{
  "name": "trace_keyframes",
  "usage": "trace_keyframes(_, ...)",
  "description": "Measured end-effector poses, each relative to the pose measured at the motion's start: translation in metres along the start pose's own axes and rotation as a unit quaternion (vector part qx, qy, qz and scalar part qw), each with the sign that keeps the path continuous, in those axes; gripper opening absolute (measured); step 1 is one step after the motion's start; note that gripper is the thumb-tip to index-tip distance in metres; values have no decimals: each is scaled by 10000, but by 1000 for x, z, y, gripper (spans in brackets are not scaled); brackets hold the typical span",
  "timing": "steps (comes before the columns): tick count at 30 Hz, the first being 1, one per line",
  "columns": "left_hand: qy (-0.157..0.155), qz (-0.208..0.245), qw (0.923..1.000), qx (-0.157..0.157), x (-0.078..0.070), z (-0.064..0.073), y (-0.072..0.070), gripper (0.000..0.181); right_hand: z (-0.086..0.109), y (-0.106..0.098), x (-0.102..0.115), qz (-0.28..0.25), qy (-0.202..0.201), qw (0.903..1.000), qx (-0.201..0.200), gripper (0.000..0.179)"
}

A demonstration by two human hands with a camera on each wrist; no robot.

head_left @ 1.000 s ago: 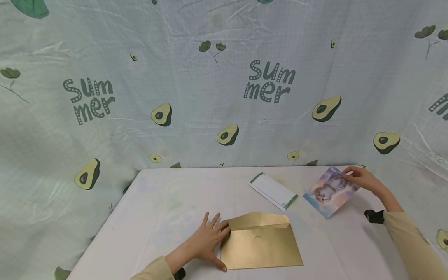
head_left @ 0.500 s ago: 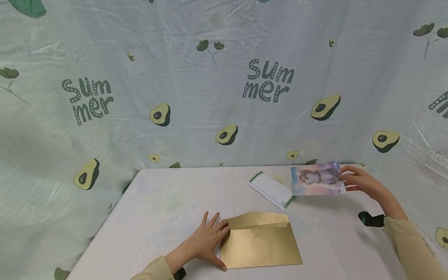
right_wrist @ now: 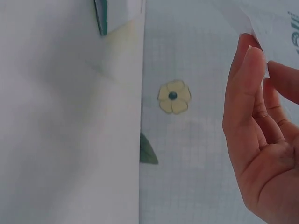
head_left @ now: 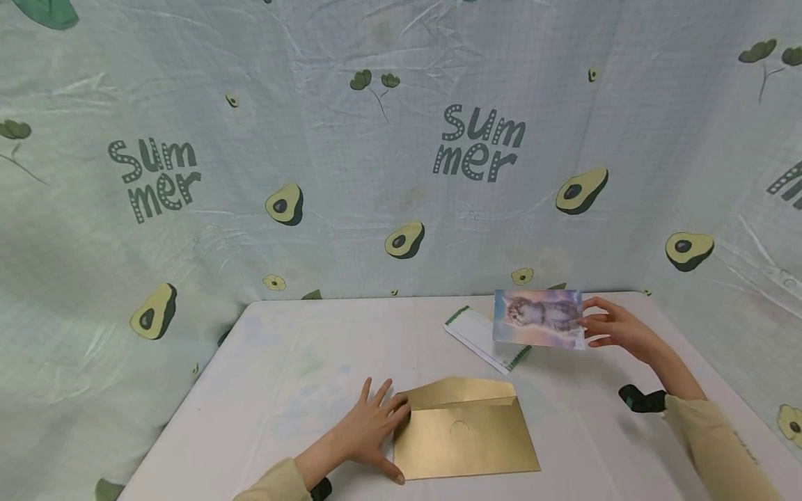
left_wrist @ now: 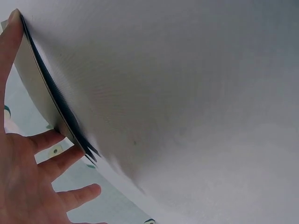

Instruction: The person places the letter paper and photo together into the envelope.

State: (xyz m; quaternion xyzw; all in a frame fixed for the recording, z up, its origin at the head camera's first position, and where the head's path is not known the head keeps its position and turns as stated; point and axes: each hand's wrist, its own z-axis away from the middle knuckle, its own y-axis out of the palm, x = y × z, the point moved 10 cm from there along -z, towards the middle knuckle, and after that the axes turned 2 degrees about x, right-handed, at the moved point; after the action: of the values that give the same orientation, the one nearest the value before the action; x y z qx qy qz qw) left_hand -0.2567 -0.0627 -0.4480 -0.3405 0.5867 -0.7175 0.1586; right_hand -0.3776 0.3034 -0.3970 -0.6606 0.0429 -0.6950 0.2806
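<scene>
A gold envelope [head_left: 470, 442] lies on the table with its flap unfolded toward the far side. My left hand [head_left: 365, 433] rests at its left edge, fingers spread, the thumb near the lower corner and fingertips near the upper one. In the left wrist view, the left hand [left_wrist: 28, 172] touches the envelope's thin edge. My right hand [head_left: 617, 332] pinches a postcard [head_left: 539, 319] with a kitten picture by its right end, lifted above the far side of the table. Only a pale sliver of the card shows past the right hand [right_wrist: 261, 126] in the right wrist view.
A white envelope-like paper [head_left: 473, 334] with green-patterned ends lies behind the gold envelope, partly covered by the postcard. The white table [head_left: 263, 390] ends at a hanging cloth [head_left: 338, 153] printed with avocados and lettering.
My right hand has turned the postcard from a slant to nearly level and carried it left, over the green-ended paper. The left hand and gold envelope stay in place.
</scene>
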Motion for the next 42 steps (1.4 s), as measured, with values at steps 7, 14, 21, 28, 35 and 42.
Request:
trace_keyframes(7,35,-29,10000,-26,1,0,1,104,-10,28,3,62,-45,9993,360,35)
trace_keyframes(14,87,0,9999,-67,-2,-1,2,104,-13,48,5,292,-135,9978,583,46)
trace_keyframes(21,84,-75,9999,-102,-3,-2,-1,103,-20,63,1,485,-250,9959,719,42)
trace_keyframes(28,13,-73,10000,46,-1,-1,-1,104,-28,73,0,480,-369,9956,719,38)
trace_keyframes(35,-34,-15,9999,98,1,-1,-1,104,-37,78,1,632,-478,9948,635,33)
trace_keyframes(42,27,98,9999,-7,0,-2,0,104,-39,83,-4,744,-436,9945,594,29)
